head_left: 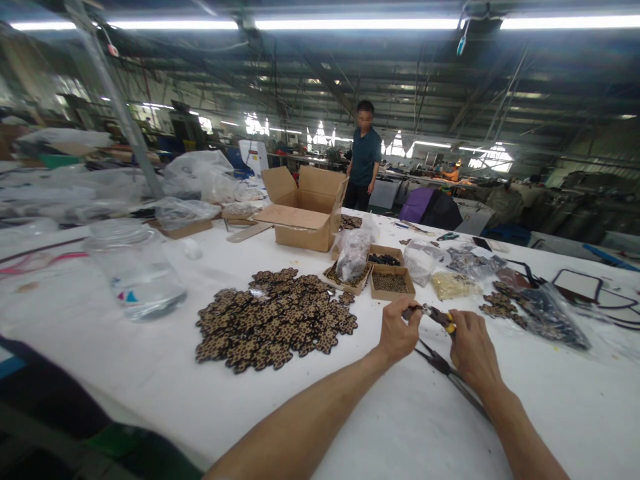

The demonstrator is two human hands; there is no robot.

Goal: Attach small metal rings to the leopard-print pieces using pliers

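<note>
My left hand [399,331] pinches a small dark piece [411,311], too small to make out fully. Fingers of my right hand [469,343] wrap round a pair of pliers [439,316] with yellow on the handles. The pliers' jaws point left and meet or nearly meet the small piece. Beneath both hands, a long dark metal tool with two handles [440,363] lies on the white table [400,413]. Left of my left hand spreads a big pile of leopard-patterned, flower-shaped pieces [275,320] with black edges.
Small cardboard trays hold brass-coloured bits [390,283] and black bits [384,259]. Behind them stands an open carton [305,235]. A water jar [137,273] is at left. Bags of parts [555,313] and black frames [580,283] lie right. A person [364,160] stands beyond the table.
</note>
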